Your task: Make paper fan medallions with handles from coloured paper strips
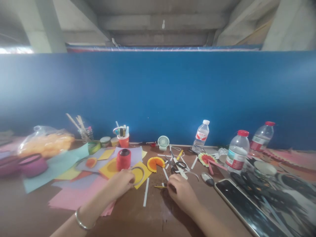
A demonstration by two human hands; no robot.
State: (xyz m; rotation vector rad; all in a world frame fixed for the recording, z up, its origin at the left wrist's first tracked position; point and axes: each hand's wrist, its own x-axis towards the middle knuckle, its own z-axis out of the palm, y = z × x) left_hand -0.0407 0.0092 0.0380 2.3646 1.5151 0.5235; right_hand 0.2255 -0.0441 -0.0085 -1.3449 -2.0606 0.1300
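Observation:
My left hand [126, 181], fingers closed, pinches a pale curled strip [143, 174] that bends in an arc over a yellow paper sheet. My right hand [181, 191] is curled, its fingertips around the end of a thin yellow pencil [160, 187]. A pleated orange and yellow paper fan [156, 163] lies just beyond, between the hands. Black-handled scissors [175, 168] rest among several white strips past my right hand. One white strip [146, 192] lies flat between my forearms. Left of the fan stands a red spool [123, 160].
Coloured paper sheets [71, 194] spread on the left. A red cup [123, 141] of tools and a small fan [163, 142] stand at the back. On the right are water bottles [238, 153], a spoon [207, 179], a phone [247, 207] and a pleated rosette [207, 159].

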